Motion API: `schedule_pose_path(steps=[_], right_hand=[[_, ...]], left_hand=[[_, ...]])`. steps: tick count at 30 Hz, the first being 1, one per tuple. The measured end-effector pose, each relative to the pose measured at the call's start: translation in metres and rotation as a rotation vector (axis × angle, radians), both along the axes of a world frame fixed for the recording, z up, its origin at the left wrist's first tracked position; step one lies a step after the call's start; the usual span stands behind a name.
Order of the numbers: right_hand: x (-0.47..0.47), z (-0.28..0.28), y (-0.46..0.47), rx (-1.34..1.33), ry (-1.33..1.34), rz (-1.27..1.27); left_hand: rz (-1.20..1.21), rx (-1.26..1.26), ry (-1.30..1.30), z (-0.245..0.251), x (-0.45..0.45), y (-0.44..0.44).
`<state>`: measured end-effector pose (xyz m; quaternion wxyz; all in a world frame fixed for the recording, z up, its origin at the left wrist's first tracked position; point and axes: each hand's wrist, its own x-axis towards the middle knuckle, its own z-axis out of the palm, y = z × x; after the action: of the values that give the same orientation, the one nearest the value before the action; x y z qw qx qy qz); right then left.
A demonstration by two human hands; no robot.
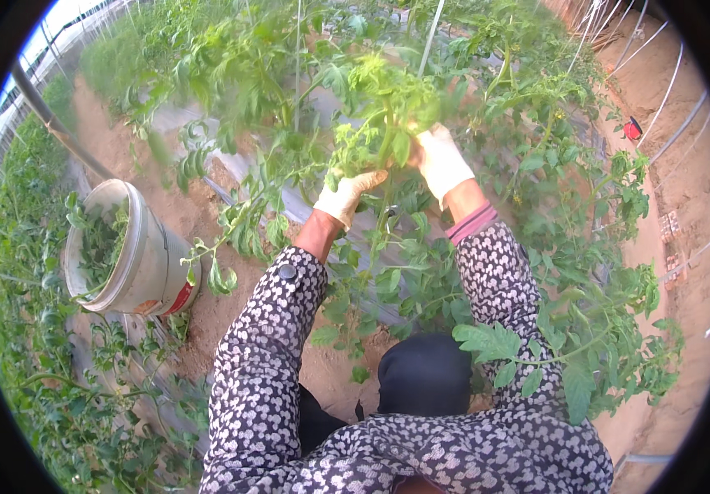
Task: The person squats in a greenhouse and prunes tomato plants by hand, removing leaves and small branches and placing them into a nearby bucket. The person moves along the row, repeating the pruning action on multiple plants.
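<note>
A tomato plant [387, 133] rises in front of me, its pale green top leaning between my two gloved hands. My left hand [350, 194], in a thin whitish glove, is on the left side of the stem. Its thumb points right and meets the stem, while leaves partly cover the other fingers. On the stem's right is my right hand [444, 160], gloved alike, its fingertips in among the upper leaves. Foliage and glare hide whether either hand grips the stem. A small dark clip [391, 210] sits on the stem below my hands.
At left a white plastic bucket [160, 253] leans over, with cut green leaves [105, 247] inside. A grey pole [61, 133] slants behind it. Support strings [298, 68] hang among the plants. Plastic mulch [296, 200] covers the bed. A red object [632, 128] lies on the soil at right.
</note>
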<state>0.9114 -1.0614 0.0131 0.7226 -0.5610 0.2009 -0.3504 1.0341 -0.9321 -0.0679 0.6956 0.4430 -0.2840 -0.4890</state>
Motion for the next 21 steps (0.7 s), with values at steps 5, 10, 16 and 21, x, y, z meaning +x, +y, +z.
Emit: schedule_pose_path(steps=[5, 10, 16, 21], right_hand=[[0.006, -0.008, -0.004, 0.055, -0.093, 0.016], [0.002, -0.018, -0.006, 0.038, -0.041, -0.059], [-0.009, -0.027, -0.015, -0.235, -0.021, 0.011], [-0.025, -0.003, 0.002, -0.361, 0.119, 0.006]], left_hand=[[0.073, 0.038, 0.028, 0.004, -0.003, 0.000], [0.098, -0.001, 0.024, 0.011, -0.006, 0.002], [0.106, 0.009, 0.070, 0.007, -0.007, -0.003], [0.085, -0.051, 0.071, -0.001, -0.004, -0.007]])
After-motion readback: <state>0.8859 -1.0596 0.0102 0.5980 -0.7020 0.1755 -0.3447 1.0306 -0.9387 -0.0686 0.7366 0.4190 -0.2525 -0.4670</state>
